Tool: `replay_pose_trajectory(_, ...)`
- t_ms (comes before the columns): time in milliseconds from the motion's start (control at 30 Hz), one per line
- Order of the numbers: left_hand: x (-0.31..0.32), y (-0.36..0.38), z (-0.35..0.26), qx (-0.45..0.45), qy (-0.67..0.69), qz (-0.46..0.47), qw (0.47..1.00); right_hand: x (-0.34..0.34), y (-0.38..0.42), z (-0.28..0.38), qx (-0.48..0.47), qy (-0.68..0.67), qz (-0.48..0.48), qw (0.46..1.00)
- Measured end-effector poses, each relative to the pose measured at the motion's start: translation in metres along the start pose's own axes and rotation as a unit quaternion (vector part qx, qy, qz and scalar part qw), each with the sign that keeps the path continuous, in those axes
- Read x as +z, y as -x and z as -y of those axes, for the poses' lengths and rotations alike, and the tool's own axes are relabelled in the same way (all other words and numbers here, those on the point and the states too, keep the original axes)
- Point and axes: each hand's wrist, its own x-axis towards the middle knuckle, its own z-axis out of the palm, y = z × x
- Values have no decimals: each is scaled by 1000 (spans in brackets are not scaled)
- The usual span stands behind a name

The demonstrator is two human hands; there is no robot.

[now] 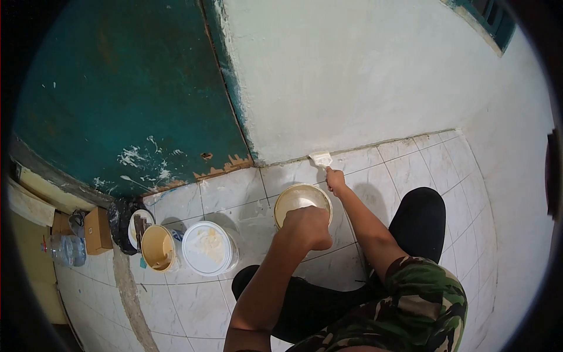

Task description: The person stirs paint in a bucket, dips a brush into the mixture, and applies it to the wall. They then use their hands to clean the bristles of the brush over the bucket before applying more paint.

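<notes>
A paintbrush [321, 158] loaded with white is held by its handle in my right hand [335, 181], its bristles at the foot of the white wall [352, 70] where it meets the floor. My left hand [308, 227] is a closed fist over the near side of a round bucket [287, 196] of whitish paint. Its fingers are turned away, so whether they grip the bucket's rim or something else is hidden.
To the left stand a white-lidded tub [206, 249], an open cream bucket [158, 249] and a black bag [121, 226]. Farther left are a cardboard box [97, 230] and a clear water bottle [68, 250]. A paint-splashed green door [129, 100] adjoins the wall.
</notes>
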Motion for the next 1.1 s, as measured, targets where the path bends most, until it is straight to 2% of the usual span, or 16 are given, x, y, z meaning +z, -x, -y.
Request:
replay_pose_trajectory(67, 1, -1, -1, 0, 0, 3, 1000, 1, 1, 17, -53, -11, 3, 999)
replay_pose_trajectory(300, 4, -5, -1, 25, -13, -4, 1000, -12, 56, 126, -143, -7, -31, 989)
replay_pose_trajectory(467, 2, -15, -5, 53, -37, 7, 998, -43, 128, 223, -198, -1, -46, 979)
replay_pose_trajectory(567, 2, -15, -4, 56, -37, 25, 997, -72, 174, 274, -280, 45, -41, 958)
replay_pose_trajectory(667, 0, -14, -2, 67, -4, -2, 998, -106, 223, 340, -357, 50, -58, 931)
replay_pose_trajectory(767, -1, -21, -8, 61, -23, -17, 998, -125, 262, 399, -414, -23, -21, 910)
replay_pose_trajectory(833, 3, -32, -16, 45, -67, 26, 996, -135, 263, 425, -437, -42, 16, 898)
replay_pose_trajectory(967, 15, -35, -16, 44, -61, 32, 997, -125, 210, 428, -431, -108, 23, 896)
replay_pose_trajectory(1067, 13, -28, -12, 21, -70, 39, 997, -115, 168, 385, -416, -108, -6, 903)
replay_pose_trajectory(1100, 11, -23, -10, -4, -58, 14, 998, -111, 154, 364, -402, -106, -3, 909)
